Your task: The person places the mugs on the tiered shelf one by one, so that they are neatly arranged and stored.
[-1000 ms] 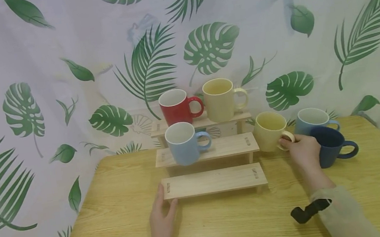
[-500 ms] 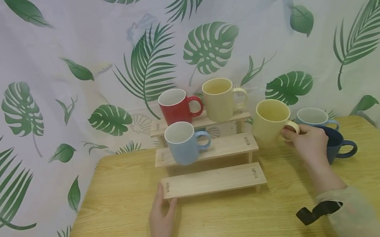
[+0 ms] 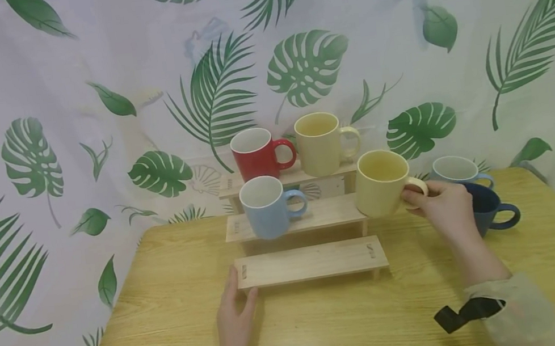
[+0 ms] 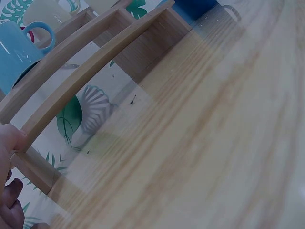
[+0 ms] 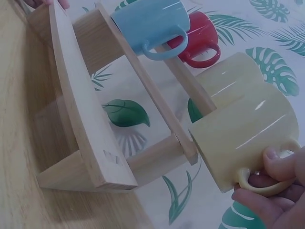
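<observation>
My right hand (image 3: 443,208) pinches the handle of a pale yellow mug (image 3: 381,187). The mug is upright at the right end of the middle step of a wooden tiered rack (image 3: 313,263); in the right wrist view, its base (image 5: 209,162) is near that step's end, and contact is unclear. My left hand (image 3: 234,318) holds the left end of the lowest step, thumb at the front edge. A light blue mug (image 3: 269,211) stands on the middle step's left half. On the top step are a red mug (image 3: 254,158) and another yellow mug (image 3: 318,148).
Right of the rack, a dark blue mug (image 3: 487,209) stands on the wooden table (image 3: 171,322), partly behind my right hand. Behind it is a second light blue mug (image 3: 454,169). A leaf-print cloth (image 3: 154,84) hangs behind the table.
My right hand has lifted the yellow mug off the table and carried it left to the middle step's right end. My left hand stays at the rack.
</observation>
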`<state>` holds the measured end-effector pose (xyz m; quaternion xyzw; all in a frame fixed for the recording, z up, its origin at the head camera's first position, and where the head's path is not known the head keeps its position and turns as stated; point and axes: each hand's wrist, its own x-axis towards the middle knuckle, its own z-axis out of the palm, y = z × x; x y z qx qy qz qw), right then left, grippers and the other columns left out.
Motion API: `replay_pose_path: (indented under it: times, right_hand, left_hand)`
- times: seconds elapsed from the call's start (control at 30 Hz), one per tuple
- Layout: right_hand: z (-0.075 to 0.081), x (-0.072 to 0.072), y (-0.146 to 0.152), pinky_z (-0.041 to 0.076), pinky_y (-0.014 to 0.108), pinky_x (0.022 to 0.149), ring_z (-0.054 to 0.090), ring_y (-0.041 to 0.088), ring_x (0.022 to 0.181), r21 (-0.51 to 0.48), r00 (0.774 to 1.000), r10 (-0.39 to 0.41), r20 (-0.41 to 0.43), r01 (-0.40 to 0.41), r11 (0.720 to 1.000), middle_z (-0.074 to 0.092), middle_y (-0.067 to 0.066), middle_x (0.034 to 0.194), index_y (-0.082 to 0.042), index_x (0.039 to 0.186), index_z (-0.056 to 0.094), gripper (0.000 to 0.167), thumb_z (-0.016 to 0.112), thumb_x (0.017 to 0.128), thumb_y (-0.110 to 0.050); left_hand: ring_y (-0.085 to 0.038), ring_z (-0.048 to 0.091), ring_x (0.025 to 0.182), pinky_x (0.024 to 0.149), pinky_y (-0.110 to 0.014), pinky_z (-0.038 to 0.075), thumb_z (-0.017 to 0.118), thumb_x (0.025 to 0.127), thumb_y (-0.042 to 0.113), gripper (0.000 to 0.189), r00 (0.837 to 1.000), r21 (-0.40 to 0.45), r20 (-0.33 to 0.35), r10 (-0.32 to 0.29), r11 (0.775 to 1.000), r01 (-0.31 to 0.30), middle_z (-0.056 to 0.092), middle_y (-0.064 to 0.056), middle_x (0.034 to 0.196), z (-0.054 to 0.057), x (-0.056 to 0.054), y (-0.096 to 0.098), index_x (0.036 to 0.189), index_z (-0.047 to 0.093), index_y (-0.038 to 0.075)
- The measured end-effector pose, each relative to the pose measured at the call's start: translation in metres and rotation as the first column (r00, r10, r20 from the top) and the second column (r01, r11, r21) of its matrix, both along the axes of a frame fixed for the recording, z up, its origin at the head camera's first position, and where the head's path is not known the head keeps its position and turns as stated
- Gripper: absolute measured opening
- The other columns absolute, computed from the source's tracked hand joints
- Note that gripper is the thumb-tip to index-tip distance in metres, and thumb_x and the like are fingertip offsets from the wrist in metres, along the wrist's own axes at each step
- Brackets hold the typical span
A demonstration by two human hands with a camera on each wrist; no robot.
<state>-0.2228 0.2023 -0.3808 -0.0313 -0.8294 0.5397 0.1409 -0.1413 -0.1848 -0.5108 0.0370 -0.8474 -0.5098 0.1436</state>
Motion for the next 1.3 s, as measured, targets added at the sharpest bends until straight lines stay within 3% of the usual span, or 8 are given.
replay_pose_path:
  times: [0.27,0.5,0.7,0.87,1.3]
  right_hand:
    - [-0.002,-0.004,-0.012,0.058,0.024,0.067,0.067,0.001,0.072,-0.045,0.996,0.090,0.005,-0.090,0.995,0.065,0.018,0.103,0.008,0.111,0.066,0.039,0.072,0.087,-0.022]
    - [-0.001,-0.011,-0.021,0.058,0.025,0.066,0.067,0.004,0.074,-0.012,0.980,0.193,-0.047,-0.194,0.981,0.067,0.024,0.102,0.009,0.109,0.066,0.035,0.071,0.087,-0.017]
    - [0.000,-0.017,-0.028,0.059,0.026,0.066,0.067,0.005,0.075,0.019,0.966,0.255,-0.032,-0.255,0.967,0.067,0.024,0.100,0.010,0.107,0.067,0.033,0.072,0.087,-0.016]
    - [0.001,-0.023,-0.034,0.059,0.027,0.069,0.067,0.014,0.083,0.036,0.953,0.304,-0.001,-0.304,0.952,0.067,0.023,0.103,0.009,0.107,0.067,0.034,0.071,0.088,-0.018]
    - [0.004,-0.034,-0.046,0.054,0.028,0.065,0.061,0.025,0.086,0.191,0.957,0.290,0.032,-0.290,0.938,0.068,0.014,0.098,0.001,0.104,0.071,0.033,0.071,0.087,-0.028]
  left_hand:
    - [-0.026,0.022,0.142,0.116,-0.045,0.016,0.060,0.093,0.035,0.070,1.000,0.002,0.001,0.002,1.000,-0.002,0.025,-0.006,0.155,0.001,-0.001,0.000,0.150,0.028,0.012]
    - [-0.025,0.022,0.142,0.116,-0.044,0.016,0.061,0.094,0.030,0.068,1.000,0.018,-0.008,0.002,1.000,-0.002,0.025,-0.005,0.155,0.002,0.000,0.001,0.150,0.027,0.012]
    - [-0.025,0.022,0.142,0.116,-0.044,0.017,0.062,0.093,0.026,0.068,1.000,0.019,-0.008,0.003,1.000,-0.003,0.025,-0.006,0.155,0.001,0.000,0.001,0.150,0.028,0.011]
    - [-0.025,0.022,0.142,0.116,-0.044,0.017,0.061,0.094,0.027,0.068,1.000,0.028,-0.012,-0.002,1.000,0.003,0.025,-0.006,0.155,0.003,0.002,0.001,0.150,0.027,0.010]
    - [-0.025,0.022,0.142,0.116,-0.044,0.017,0.061,0.094,0.032,0.069,1.000,0.016,-0.003,0.000,1.000,0.000,0.025,-0.005,0.155,-0.001,-0.001,0.000,0.150,0.028,0.011]
